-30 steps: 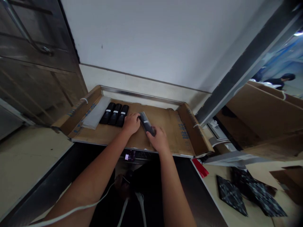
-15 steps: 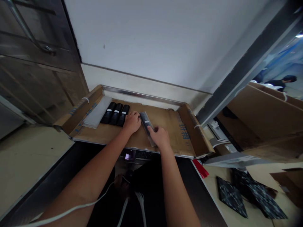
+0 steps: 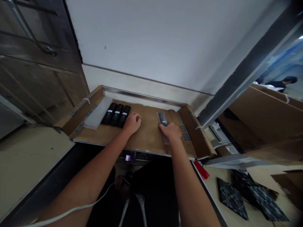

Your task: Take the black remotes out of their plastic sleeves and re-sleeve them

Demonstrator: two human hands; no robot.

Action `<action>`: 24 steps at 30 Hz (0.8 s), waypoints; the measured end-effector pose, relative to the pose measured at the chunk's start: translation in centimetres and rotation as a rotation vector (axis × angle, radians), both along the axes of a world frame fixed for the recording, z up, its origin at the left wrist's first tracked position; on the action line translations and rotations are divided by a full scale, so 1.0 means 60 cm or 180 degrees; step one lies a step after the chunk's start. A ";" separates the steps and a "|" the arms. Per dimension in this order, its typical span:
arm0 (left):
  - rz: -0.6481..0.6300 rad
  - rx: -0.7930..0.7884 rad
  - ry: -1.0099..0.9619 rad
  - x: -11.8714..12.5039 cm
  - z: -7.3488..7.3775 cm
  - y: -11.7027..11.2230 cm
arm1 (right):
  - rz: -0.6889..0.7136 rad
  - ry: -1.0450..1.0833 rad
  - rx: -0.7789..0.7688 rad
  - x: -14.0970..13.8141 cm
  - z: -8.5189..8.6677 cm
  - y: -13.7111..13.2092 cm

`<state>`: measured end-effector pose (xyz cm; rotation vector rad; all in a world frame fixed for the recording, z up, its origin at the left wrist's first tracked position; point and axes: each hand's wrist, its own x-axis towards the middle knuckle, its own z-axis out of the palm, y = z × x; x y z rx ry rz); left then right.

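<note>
My right hand [image 3: 172, 130] grips a slim dark device [image 3: 163, 118] with a white label, inside a clear plastic bag [image 3: 166, 140], over the right part of the cardboard tray [image 3: 149, 138]. The thumb lies on top of it, and the hand covers its middle. My left hand [image 3: 133, 122] rests on the tray with its fingers curled and nothing visible in them. Just left of it lie three black devices [image 3: 115, 114] side by side, each with a white label. Beyond these, a stack of clear plastic bags [image 3: 97, 114] lies along the tray's left wall.
Raised cardboard walls bound the tray left and right. A white panel [image 3: 151, 41] rises behind it. At right stand a grey post [image 3: 239, 60] and a large cardboard box [image 3: 267, 119]. Dark patterned pieces [image 3: 233, 198] lie at lower right. A white cord [image 3: 78, 208] crosses my left forearm.
My right hand has moved right with the bagged device, away from the left hand. The left hand has come off the bag's upper end and stays beside the three black devices.
</note>
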<state>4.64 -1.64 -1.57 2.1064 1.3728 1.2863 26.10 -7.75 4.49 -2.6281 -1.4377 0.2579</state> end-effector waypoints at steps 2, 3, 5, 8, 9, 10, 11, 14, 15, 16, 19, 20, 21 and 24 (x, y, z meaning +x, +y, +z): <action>0.0020 -0.0014 -0.0012 0.000 0.001 -0.001 | -0.0145 -0.0092 -0.0047 0.045 0.002 -0.005; 0.0026 -0.0020 -0.0007 0.000 0.002 -0.001 | -0.0222 -0.0155 -0.0001 0.061 0.002 -0.009; 0.0030 -0.0040 0.0029 0.001 0.004 -0.002 | -0.0318 -0.0406 0.0286 0.074 0.001 -0.019; 0.0048 -0.0121 0.0064 0.002 0.006 -0.003 | -0.0064 -0.0833 0.1145 0.041 -0.012 -0.032; 0.0063 -0.0151 0.0056 0.002 0.006 -0.003 | 0.0200 -0.0815 0.1418 0.021 -0.020 -0.033; 0.0073 -0.0170 0.0039 0.002 0.006 -0.003 | 0.0563 -0.0672 0.1614 -0.001 -0.029 -0.032; 0.0075 -0.0184 0.0007 0.002 0.006 -0.003 | 0.0947 -0.0423 0.1719 -0.022 -0.039 -0.028; -0.0018 -0.0270 -0.0215 0.002 0.009 -0.009 | 0.1565 0.0384 0.1695 -0.067 -0.066 -0.003; -0.0082 -0.0307 -0.0303 0.002 0.011 -0.012 | 0.1453 0.0535 0.1668 -0.074 -0.072 0.007; -0.0138 -0.0338 -0.0383 0.002 0.013 -0.015 | 0.1251 0.0636 0.1648 -0.077 -0.076 0.017; -0.0169 -0.0394 -0.0494 0.002 0.021 -0.025 | 0.0723 0.0717 0.1609 -0.071 -0.080 0.039; -0.0143 -0.0405 -0.0494 0.002 0.023 -0.027 | 0.0691 0.0713 0.1610 -0.067 -0.080 0.042; -0.0121 -0.0405 -0.0491 0.003 0.024 -0.029 | 0.0713 0.0712 0.1634 -0.063 -0.079 0.044; -0.0138 -0.0334 -0.0458 0.004 0.025 -0.030 | 0.0795 0.0815 0.1842 -0.055 -0.080 0.042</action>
